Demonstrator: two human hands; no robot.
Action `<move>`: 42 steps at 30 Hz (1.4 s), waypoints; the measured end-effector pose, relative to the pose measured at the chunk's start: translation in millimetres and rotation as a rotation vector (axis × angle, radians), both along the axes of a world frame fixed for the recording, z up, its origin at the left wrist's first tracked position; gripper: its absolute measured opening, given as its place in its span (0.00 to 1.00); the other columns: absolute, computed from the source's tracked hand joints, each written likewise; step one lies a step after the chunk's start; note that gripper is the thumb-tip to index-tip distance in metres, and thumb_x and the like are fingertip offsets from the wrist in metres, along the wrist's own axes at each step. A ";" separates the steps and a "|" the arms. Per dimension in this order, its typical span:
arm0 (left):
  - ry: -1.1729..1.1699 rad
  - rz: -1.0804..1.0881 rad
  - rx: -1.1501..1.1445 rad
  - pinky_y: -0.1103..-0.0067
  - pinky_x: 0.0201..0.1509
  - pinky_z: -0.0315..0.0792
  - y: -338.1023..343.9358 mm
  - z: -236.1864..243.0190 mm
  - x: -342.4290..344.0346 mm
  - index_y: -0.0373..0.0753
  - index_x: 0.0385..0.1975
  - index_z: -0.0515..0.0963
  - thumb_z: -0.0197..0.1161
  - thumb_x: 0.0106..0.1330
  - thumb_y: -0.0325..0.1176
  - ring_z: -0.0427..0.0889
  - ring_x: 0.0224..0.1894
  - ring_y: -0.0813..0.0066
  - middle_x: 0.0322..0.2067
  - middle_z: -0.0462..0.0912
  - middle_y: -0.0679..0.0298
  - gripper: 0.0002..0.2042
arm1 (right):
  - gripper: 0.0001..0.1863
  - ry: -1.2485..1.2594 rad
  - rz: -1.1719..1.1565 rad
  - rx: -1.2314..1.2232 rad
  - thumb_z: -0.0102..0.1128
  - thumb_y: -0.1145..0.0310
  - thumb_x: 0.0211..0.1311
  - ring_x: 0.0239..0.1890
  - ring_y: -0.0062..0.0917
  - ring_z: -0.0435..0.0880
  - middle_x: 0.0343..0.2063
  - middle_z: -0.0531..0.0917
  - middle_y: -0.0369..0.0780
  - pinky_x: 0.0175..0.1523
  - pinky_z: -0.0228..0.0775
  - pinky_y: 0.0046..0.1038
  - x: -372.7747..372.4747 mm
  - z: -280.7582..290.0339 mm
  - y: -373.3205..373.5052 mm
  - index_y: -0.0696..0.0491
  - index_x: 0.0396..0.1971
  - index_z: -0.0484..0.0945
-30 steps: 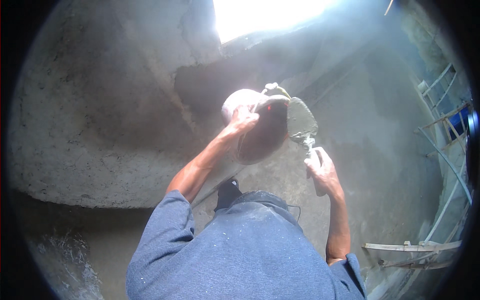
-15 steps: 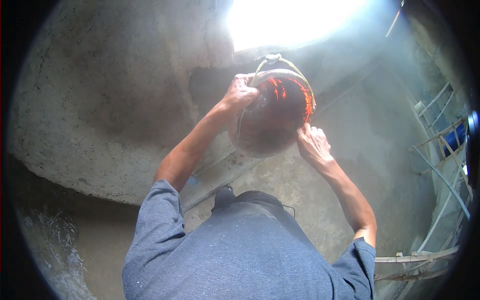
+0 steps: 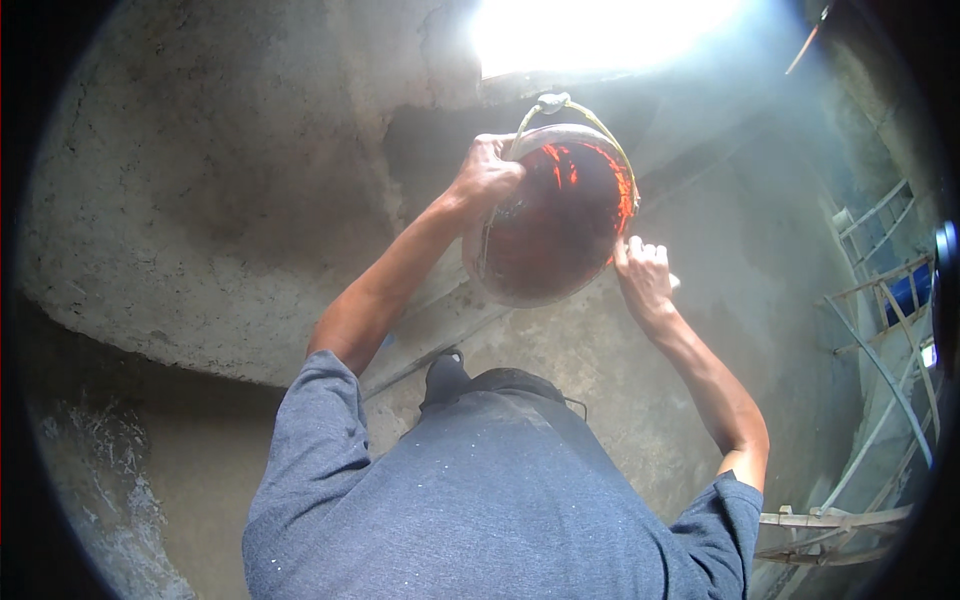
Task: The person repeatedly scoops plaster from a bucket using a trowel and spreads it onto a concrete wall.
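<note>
A round, dirt-covered bucket (image 3: pixel 545 235) is held up in front of my chest, its mouth tilted so that I see the dark inside. Bright orange-red streaks show along its upper and right wall. A yellowish rope handle (image 3: pixel 600 128) with a knot arches over the rim. My left hand (image 3: pixel 490 170) is closed around the rim at the upper left. At the lower right of the rim, my right hand (image 3: pixel 645 275) is closed, its fingertips against the bucket's edge. Something pale pokes out beside that hand; its kind is too small to tell.
A curved concrete wall (image 3: pixel 220 180) fills the left. Strong daylight comes through an opening (image 3: pixel 600 35) at the top. On the right are a wooden and metal frame (image 3: pixel 880 365) and a blue object (image 3: pixel 908 292). Below the bucket lies a concrete floor (image 3: pixel 560 350).
My right hand has shifted slightly up and right along the bucket's edge, and the pale piece beside it has come into sight. My left hand keeps its hold on the rim.
</note>
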State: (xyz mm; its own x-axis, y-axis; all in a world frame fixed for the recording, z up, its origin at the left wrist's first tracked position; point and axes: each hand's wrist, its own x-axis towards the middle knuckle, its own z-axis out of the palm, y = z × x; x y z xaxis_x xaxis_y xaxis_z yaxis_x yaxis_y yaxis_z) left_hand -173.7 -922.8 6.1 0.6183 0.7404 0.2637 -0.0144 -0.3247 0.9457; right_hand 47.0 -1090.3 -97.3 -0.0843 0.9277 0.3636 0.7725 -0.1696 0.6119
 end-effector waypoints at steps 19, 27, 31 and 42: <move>-0.113 -0.046 -0.046 0.87 0.27 0.60 -6.1 -19.8 -12.5 0.31 0.40 0.80 0.51 0.47 0.18 0.65 0.24 0.89 0.23 0.73 0.75 0.19 | 0.08 0.894 -0.194 -0.341 0.54 0.72 0.53 0.33 0.46 0.80 0.30 0.80 0.50 0.37 0.73 0.45 -47.6 3.5 13.0 0.56 0.34 0.76; -0.112 -0.071 -0.018 0.86 0.28 0.61 -13.9 -17.2 -9.6 0.30 0.40 0.80 0.51 0.45 0.19 0.64 0.25 0.88 0.25 0.74 0.75 0.20 | 0.17 0.917 0.014 -0.219 0.54 0.74 0.52 0.35 0.46 0.81 0.33 0.79 0.53 0.37 0.75 0.43 -73.8 -31.9 27.4 0.59 0.43 0.75; -0.009 -0.059 -0.043 0.86 0.28 0.61 -10.9 -21.7 -15.2 0.29 0.41 0.80 0.51 0.44 0.18 0.65 0.25 0.88 0.25 0.74 0.75 0.20 | 0.16 1.107 0.077 -0.178 0.55 0.68 0.56 0.37 0.47 0.81 0.35 0.80 0.54 0.39 0.74 0.43 -86.2 -23.7 35.2 0.58 0.44 0.76; -0.085 0.014 -0.057 0.87 0.28 0.61 -5.5 -25.6 -15.7 0.30 0.38 0.80 0.52 0.46 0.18 0.66 0.25 0.89 0.24 0.74 0.75 0.17 | 0.15 1.360 0.072 -0.004 0.52 0.61 0.60 0.39 0.48 0.80 0.37 0.81 0.51 0.45 0.72 0.43 -49.6 15.7 10.4 0.53 0.44 0.75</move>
